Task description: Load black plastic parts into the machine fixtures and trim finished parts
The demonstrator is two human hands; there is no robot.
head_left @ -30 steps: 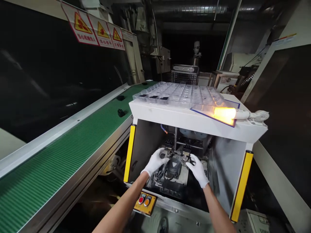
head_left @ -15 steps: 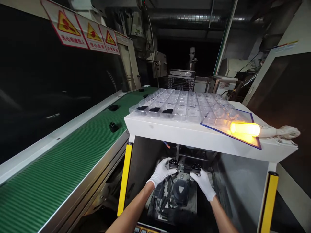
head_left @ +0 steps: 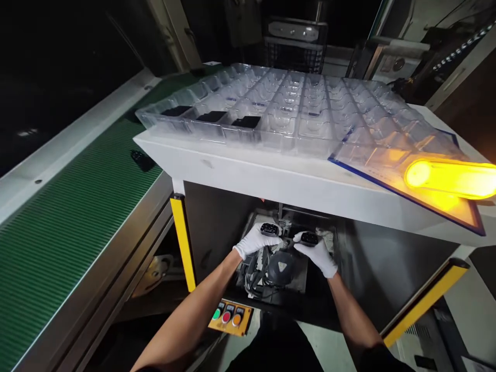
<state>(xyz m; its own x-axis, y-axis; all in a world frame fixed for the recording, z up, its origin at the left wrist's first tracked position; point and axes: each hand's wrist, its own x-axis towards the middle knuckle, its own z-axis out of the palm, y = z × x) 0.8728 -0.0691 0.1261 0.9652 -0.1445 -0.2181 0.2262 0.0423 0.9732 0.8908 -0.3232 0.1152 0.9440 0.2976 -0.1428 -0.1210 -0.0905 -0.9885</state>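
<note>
Both hands wear white gloves and hang over the dark bay below the white table. My left hand (head_left: 256, 242) grips a black part (head_left: 269, 229) between thumb and fingers. A similar black part (head_left: 309, 238) is pinched in my right hand (head_left: 318, 254); the two parts are held apart at about the same height. Above them on the table lies a clear compartment tray (head_left: 287, 121), with three black pieces (head_left: 246, 122) in its front left pockets.
To the left runs a green conveyor (head_left: 89, 206) bearing a black part (head_left: 142, 160). The white table edge (head_left: 248, 168) overhangs my hands. A glowing orange lamp (head_left: 449, 178) lies on a blue-edged sheet. Yellow posts (head_left: 183, 240) flank the bay, and a button box (head_left: 231, 316) sits low.
The view has tilted down and come closer to the table, bringing the button box into sight. Both hands still hold their black parts, which are now tilted more toward the camera.
</note>
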